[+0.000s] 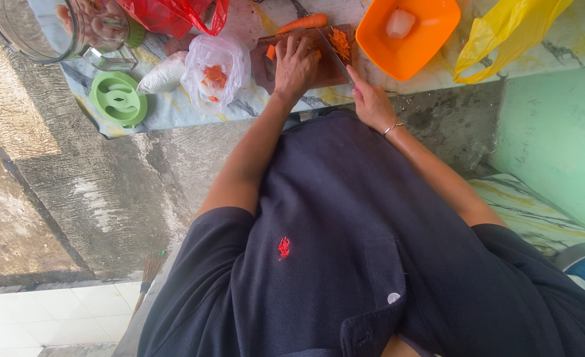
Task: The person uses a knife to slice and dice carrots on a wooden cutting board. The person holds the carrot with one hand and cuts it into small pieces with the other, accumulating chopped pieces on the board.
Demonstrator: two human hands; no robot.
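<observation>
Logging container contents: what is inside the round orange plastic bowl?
Inside the round orange plastic bowl lies one pale whitish translucent block, near the far side. The rest of the visible floor is bare orange; the top edge is cut off by the frame.

A home kitchen: marble counter (173,109), cutting board (325,73), carrot (302,23)

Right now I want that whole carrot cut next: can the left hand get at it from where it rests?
Probably yes. The left hand lies flat on the cutting board, and the whole carrot lies just beyond its fingertips at the board's far edge, with nothing between them. The knife sits off to the right.
</observation>
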